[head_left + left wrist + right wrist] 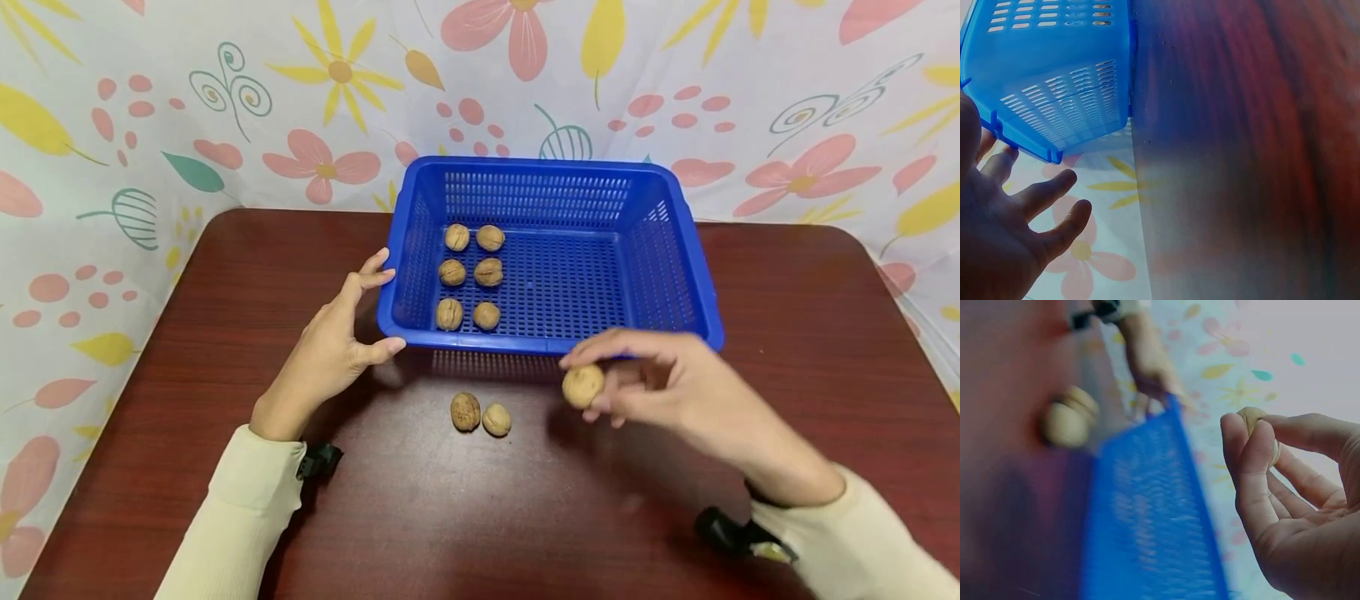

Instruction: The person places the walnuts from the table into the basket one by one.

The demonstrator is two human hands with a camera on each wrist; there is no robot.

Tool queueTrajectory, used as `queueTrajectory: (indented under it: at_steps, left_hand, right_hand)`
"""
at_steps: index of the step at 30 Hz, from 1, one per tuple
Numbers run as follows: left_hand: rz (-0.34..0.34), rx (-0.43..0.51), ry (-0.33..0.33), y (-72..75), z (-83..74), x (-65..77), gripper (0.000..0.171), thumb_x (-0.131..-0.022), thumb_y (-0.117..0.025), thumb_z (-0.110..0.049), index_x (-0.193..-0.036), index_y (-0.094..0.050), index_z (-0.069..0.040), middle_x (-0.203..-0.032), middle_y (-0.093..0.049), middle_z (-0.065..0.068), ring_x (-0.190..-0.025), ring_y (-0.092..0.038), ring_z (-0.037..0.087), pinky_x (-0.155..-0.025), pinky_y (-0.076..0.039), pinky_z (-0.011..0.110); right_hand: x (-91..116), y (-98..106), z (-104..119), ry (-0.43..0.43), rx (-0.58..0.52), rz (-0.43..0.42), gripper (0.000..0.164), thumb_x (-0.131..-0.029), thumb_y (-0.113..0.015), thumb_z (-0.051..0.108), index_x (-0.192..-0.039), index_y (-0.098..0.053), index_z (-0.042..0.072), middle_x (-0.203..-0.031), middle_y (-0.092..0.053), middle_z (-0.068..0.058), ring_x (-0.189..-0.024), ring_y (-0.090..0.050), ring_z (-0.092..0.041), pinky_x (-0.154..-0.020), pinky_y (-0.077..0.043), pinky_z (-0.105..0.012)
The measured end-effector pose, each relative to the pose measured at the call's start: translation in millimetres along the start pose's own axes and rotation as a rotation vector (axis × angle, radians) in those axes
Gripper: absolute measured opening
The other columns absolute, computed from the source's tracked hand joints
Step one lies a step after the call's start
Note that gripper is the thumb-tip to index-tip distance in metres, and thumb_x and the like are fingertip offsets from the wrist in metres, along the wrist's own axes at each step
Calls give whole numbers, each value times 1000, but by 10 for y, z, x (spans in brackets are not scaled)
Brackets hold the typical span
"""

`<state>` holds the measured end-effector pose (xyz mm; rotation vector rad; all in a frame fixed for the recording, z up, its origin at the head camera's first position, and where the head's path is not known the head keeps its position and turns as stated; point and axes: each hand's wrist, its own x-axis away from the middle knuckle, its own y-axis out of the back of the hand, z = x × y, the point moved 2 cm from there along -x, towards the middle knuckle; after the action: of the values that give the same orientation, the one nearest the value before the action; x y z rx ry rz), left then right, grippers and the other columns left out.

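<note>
A walnut (582, 386) is pinched between the thumb and fingertips of my right hand (686, 400), just in front of the blue basket's near rim. The right wrist view shows this walnut (1251, 417) partly covered by the fingers. My left hand (324, 342) touches the left end of the blue plastic basket (551, 344), its fingers spread and fairly straight. In the left wrist view, two fingers of that hand stand free of the basket wall (1066, 94). Several walnuts (488, 272) lie in two columns on the basket's left side.
Two more walnuts, a darker one (465, 412) and a paler one (497, 420), lie on the dark wooden table (480, 517) before the basket. Behind the table hangs a flower-patterned cloth (480, 108). The right wrist view is blurred around the basket.
</note>
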<state>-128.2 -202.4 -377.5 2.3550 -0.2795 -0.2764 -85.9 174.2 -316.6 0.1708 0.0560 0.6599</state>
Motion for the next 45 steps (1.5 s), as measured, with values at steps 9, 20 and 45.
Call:
queueTrajectory:
  at_steps: [9, 20, 45]
  left_hand:
    - [-1, 12, 6, 4, 3, -11, 87, -89, -81, -51, -157, -40, -16, -174, -22, -15, -157, -35, 31, -118, -35, 64]
    - [9, 22, -6, -20, -9, 8, 87, -90, -80, -51, -157, -39, -14, -175, -21, -13, -157, -35, 30, -119, -35, 64]
    - [3, 5, -18, -5, 2, 1, 87, -91, -79, -52, -156, -39, -13, -175, -22, -10, -157, -35, 32, -118, -37, 64]
  right_hand:
    - [-763, 703, 367, -89, -86, 104, 31, -97, -66, -8, -127, -71, -1, -114, -77, -16, -85, -77, -25, -68, -61, -32]
    - [-1539, 1035, -4, -199, -120, 162, 27, -96, -68, -7, -122, -74, 2, -115, -77, -9, -84, -78, -23, -69, -60, -28]
    - [-1864, 616, -715, -529, 54, 475, 25, -96, -68, -3, -120, -71, -1, -136, -63, -17, -98, -77, -33, -86, -63, -39]
